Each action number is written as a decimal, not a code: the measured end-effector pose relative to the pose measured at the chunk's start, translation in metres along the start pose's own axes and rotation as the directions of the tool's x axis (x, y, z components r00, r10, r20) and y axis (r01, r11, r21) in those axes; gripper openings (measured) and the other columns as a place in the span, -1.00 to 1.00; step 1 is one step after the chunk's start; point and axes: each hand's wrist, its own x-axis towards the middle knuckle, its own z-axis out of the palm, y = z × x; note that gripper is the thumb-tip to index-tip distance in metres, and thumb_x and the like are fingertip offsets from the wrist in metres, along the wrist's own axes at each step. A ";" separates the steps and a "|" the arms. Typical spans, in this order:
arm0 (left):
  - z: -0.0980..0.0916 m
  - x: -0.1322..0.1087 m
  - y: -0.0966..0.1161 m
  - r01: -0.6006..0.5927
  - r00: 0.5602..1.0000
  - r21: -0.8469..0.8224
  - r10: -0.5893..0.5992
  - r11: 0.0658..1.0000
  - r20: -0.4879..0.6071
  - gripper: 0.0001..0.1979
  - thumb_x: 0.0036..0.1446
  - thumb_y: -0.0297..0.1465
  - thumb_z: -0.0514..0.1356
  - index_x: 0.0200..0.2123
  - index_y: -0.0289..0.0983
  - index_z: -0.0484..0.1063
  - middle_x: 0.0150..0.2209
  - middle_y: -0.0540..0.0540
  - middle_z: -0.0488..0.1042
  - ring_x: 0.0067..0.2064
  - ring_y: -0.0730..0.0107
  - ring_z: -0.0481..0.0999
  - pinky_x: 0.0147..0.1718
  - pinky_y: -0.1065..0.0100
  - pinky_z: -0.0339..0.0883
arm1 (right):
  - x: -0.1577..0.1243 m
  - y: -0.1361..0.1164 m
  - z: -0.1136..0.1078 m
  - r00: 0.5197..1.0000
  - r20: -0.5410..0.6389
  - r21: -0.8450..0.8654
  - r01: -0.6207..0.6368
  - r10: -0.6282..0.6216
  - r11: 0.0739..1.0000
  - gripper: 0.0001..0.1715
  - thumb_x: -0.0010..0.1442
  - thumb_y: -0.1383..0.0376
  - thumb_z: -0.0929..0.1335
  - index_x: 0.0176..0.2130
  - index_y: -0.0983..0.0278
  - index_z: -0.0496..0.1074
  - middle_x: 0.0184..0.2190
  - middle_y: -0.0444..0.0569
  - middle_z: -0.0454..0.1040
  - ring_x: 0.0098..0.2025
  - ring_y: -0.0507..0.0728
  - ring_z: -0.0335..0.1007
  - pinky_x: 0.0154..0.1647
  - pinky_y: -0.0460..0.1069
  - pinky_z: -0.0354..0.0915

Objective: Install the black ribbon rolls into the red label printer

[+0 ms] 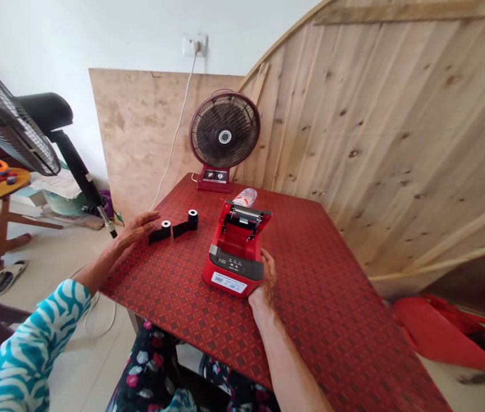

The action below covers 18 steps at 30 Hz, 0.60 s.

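Observation:
A red and black receipt or label printer (pixel 234 252) sits on the red patterned table with its lid raised, showing an empty-looking red bay. My right hand (pixel 266 280) grips its right side, fingers partly hidden behind the casing. To the left, my left hand (pixel 139 226) is stretched out over the table's left edge, fingers extended and holding nothing. Just beyond its fingertips stand two small rolls with white ends, a nearer roll (pixel 165 225) and a farther roll (pixel 193 215), each trailing a black strip. A clear plastic bottle (pixel 245 198) lies behind the printer.
A dark red table fan (pixel 224 137) stands at the back of the table (pixel 311 286). Its white cord (pixel 178 126) hangs near a wall socket. A standing fan (pixel 79 166) is at left. Wooden boards (pixel 375 131) lean behind and right; red fabric (pixel 431 326) lies right.

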 end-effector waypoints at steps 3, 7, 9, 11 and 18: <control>0.006 -0.003 -0.011 0.021 0.990 0.009 -0.022 1.000 0.139 -0.30 -0.29 0.00 0.39 -0.06 -0.24 0.49 0.07 -0.23 0.48 0.13 -0.01 0.42 0.14 0.03 0.23 | 0.000 0.001 0.000 1.000 0.013 -0.031 0.010 -0.009 0.999 -0.52 -0.04 0.04 0.39 -0.14 0.22 0.44 -0.48 -0.21 0.48 -0.53 -0.01 0.31 -0.46 -0.08 0.22; 0.013 -0.003 -0.010 -0.026 0.987 0.080 0.013 0.997 0.161 -0.36 -0.23 0.04 0.34 -0.12 -0.23 0.52 -0.03 -0.18 0.55 0.08 0.01 0.46 0.10 0.09 0.28 | 0.001 0.004 0.000 1.000 0.019 -0.051 0.026 -0.025 0.998 -0.50 -0.01 0.02 0.36 -0.12 0.23 0.43 -0.42 -0.16 0.52 -0.47 0.02 0.36 -0.40 -0.05 0.26; 0.016 -0.002 -0.009 -0.029 0.990 0.140 0.009 0.990 0.144 -0.37 -0.22 0.07 0.31 -0.14 -0.24 0.52 -0.09 -0.17 0.58 0.05 -0.01 0.48 0.07 0.09 0.32 | 0.002 0.005 0.000 0.998 0.029 -0.042 0.051 -0.050 0.998 -0.48 0.00 0.01 0.36 -0.11 0.24 0.43 -0.36 -0.12 0.54 -0.41 0.04 0.39 -0.35 -0.03 0.27; 0.018 -0.003 -0.008 -0.012 0.993 0.179 -0.009 0.984 0.119 -0.36 -0.23 0.08 0.31 -0.15 -0.25 0.51 -0.13 -0.17 0.59 0.03 -0.04 0.49 0.04 0.07 0.34 | 0.003 0.006 0.001 0.997 0.041 -0.025 0.061 -0.060 0.998 -0.48 0.01 0.01 0.35 -0.10 0.24 0.43 -0.31 -0.09 0.55 -0.35 0.08 0.42 -0.30 -0.01 0.29; 0.013 -0.018 0.031 -0.072 0.997 0.019 0.073 0.997 -0.036 -0.29 -0.22 0.11 0.31 -0.08 -0.24 0.41 -0.14 -0.19 0.58 -0.07 0.02 0.54 -0.04 0.11 0.41 | 0.009 0.009 0.001 0.988 0.069 -0.023 0.143 -0.142 0.989 -0.55 0.05 0.04 0.33 -0.13 0.21 0.50 -0.23 -0.07 0.56 -0.15 0.13 0.41 -0.15 0.03 0.29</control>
